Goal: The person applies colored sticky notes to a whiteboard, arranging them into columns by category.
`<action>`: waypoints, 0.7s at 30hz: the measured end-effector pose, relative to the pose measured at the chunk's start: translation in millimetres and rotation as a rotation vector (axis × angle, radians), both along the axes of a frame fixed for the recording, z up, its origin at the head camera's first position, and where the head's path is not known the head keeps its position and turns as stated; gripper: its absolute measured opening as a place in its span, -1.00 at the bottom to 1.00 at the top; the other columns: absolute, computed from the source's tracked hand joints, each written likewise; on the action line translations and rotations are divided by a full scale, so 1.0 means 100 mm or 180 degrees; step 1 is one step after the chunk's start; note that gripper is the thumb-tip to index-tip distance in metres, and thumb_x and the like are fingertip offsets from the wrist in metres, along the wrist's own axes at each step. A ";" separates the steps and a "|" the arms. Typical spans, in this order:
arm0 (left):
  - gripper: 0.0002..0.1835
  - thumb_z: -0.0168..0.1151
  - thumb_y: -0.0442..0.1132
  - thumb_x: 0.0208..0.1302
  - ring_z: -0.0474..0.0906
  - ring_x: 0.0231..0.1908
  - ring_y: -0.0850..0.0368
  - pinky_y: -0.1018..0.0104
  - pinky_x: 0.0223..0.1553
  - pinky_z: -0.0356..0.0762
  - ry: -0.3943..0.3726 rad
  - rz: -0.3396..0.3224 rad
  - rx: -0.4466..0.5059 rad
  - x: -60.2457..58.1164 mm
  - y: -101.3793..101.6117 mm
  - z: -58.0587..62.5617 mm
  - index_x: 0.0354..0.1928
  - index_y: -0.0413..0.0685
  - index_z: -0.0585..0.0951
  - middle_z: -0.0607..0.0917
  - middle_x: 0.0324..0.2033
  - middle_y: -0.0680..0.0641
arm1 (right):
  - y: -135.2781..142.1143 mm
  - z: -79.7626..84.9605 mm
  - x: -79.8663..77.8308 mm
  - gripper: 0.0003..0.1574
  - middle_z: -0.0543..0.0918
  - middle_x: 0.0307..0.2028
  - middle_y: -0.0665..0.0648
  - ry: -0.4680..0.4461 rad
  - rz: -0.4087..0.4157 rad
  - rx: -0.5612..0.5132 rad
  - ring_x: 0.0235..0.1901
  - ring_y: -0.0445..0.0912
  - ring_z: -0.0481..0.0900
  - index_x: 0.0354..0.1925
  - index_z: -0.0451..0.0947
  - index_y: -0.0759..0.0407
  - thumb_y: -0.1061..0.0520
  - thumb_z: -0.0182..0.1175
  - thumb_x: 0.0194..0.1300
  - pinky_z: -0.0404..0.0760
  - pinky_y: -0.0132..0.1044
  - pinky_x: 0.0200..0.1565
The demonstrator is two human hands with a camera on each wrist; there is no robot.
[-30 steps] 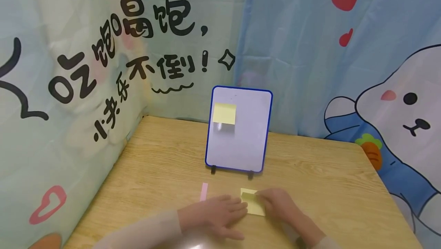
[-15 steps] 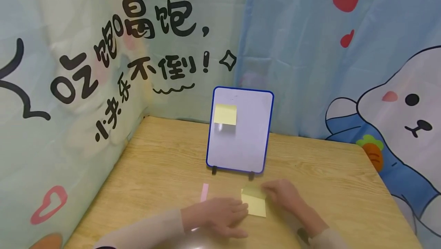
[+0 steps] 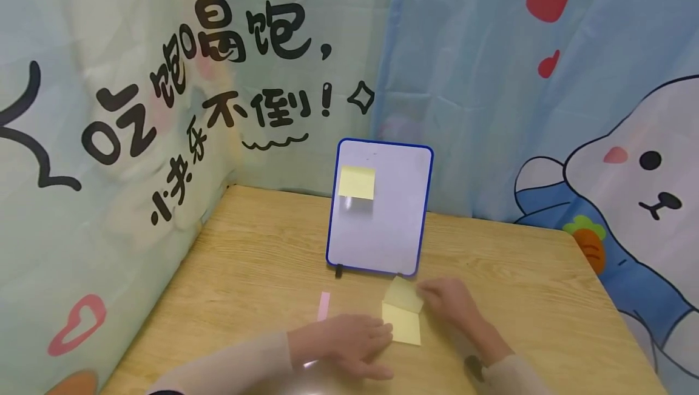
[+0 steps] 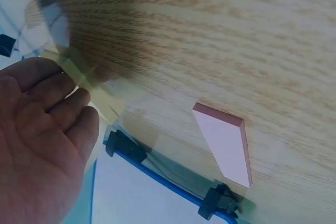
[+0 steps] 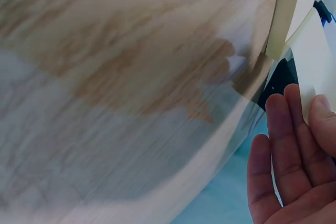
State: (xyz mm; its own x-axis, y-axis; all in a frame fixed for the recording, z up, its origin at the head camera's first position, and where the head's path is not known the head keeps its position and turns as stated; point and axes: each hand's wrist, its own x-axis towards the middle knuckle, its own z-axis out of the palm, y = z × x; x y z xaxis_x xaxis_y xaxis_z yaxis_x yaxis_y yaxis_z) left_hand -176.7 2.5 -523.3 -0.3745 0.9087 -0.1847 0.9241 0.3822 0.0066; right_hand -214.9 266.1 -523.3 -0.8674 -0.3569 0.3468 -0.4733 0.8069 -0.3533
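A yellow sticky-note pad lies on the table in front of the whiteboard. My left hand has its fingers stretched out, with the fingertips at the pad's left edge. Between thumb and fingers, my right hand pinches the right side of a yellow sticky note. This note is lifted and tilted back toward the board, its lower edge along the pad's far edge. In the right wrist view, the thumb presses the note against the fingers, close to the thick pad.
A small whiteboard with a blue frame stands behind on black clip feet. One yellow note is stuck at its upper left. A narrow pink pad lies left of the yellow pad. Printed curtains enclose the wooden table.
My right hand has lifted the top note off the pad and swung it back toward the whiteboard, uncovering the pad. The left hand has stayed almost still at the pad's edge.
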 end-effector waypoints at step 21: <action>-0.17 -0.41 0.41 0.44 0.33 0.39 0.13 0.34 0.41 0.23 -0.0040 -0.0030 0.0036 0.00 0.00 0.03 0.44 -0.04 0.32 0.35 0.44 -0.05 | 0.23 0.16 0.07 -0.87 0.80 -0.27 0.24 -0.0116 -0.0280 -0.0357 -0.22 0.16 0.76 -0.26 0.77 0.30 0.29 0.33 0.20 0.70 0.00 -0.17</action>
